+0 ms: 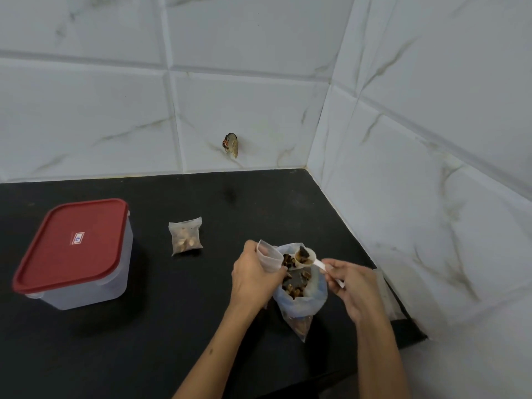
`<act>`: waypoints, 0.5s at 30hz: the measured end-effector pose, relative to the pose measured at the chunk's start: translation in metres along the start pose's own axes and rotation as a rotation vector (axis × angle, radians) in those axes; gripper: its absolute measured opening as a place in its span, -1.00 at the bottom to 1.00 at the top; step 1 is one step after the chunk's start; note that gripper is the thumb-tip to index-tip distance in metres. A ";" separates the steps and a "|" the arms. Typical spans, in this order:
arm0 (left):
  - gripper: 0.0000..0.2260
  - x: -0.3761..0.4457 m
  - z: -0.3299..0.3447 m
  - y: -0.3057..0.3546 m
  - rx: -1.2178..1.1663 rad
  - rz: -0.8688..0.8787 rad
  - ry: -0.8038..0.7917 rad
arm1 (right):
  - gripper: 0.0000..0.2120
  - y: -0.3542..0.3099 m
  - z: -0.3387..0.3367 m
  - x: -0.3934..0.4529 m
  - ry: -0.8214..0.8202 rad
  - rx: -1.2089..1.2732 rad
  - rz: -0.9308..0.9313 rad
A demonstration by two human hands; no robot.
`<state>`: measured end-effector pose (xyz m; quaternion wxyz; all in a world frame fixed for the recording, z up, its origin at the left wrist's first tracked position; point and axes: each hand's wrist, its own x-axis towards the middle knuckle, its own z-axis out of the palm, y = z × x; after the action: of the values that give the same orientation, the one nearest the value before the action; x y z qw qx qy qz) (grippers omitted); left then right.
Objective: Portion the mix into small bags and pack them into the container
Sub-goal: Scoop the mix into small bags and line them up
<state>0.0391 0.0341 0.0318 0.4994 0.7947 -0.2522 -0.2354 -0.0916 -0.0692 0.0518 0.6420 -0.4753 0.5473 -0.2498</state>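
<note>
A large clear bag of nut mix (302,295) stands open on the black counter (178,326). My left hand (254,276) grips a small clear bag (270,256) with its mouth held open beside the big bag. My right hand (355,283) pinches the handle of a white plastic spoon (312,260); its bowl carries a heap of mix and hovers just right of the small bag's mouth. A filled small bag (185,236) lies further left on the counter. The clear container with a red lid (73,251) sits shut at the far left.
Marble-look tiled walls (431,139) close the counter at the back and right, forming a corner. A stub of capped wires (231,144) sticks out of the back wall. A few flat empty bags (387,295) lie by the right wall behind my right hand.
</note>
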 end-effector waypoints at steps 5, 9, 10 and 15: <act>-0.70 -0.005 0.002 0.015 0.026 0.086 -0.002 | -0.79 -0.031 0.010 -0.043 0.009 -0.109 -0.326; -0.65 -0.008 0.003 0.017 -0.020 0.093 -0.034 | -0.81 -0.031 0.022 -0.064 0.021 -0.548 -0.627; -0.64 -0.008 0.002 0.018 -0.041 0.093 -0.039 | -0.81 -0.031 0.023 -0.066 0.022 -0.629 -0.675; -0.62 -0.008 -0.001 0.020 -0.124 0.117 -0.051 | -0.81 -0.033 0.025 -0.070 0.042 -0.801 -0.747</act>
<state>0.0304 0.0325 0.0518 0.5538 0.7400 -0.2957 -0.2413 -0.0810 -0.0161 0.1122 0.2672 -0.8395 0.4064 -0.2425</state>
